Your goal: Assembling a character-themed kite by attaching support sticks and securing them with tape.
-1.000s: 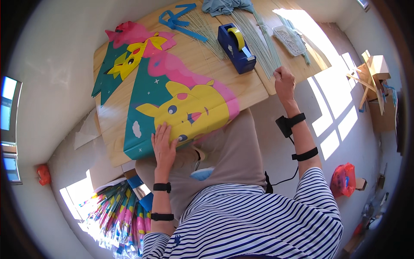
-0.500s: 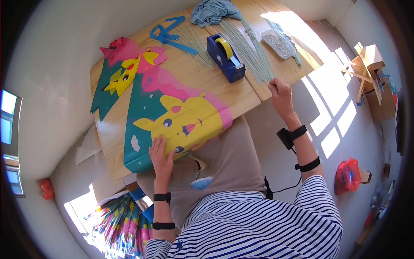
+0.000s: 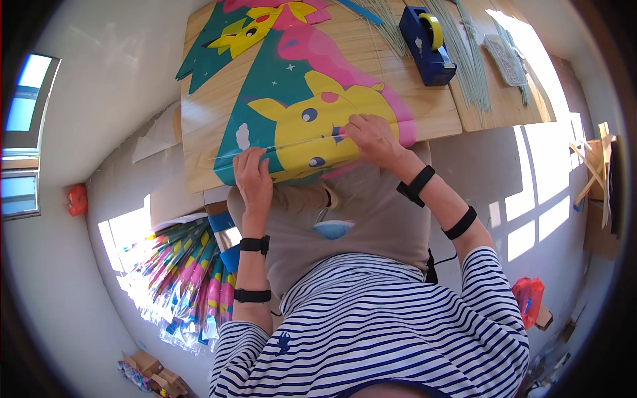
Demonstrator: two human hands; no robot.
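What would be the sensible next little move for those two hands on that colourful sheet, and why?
Probably press the strip flat. The left hand and right hand hold a thin clear strip stretched across the cartoon-printed sheet at the wooden table edge, apparently not yet smoothed down.

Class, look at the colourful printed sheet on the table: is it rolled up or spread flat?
Spread flat: the printed sheet lies open on the table.
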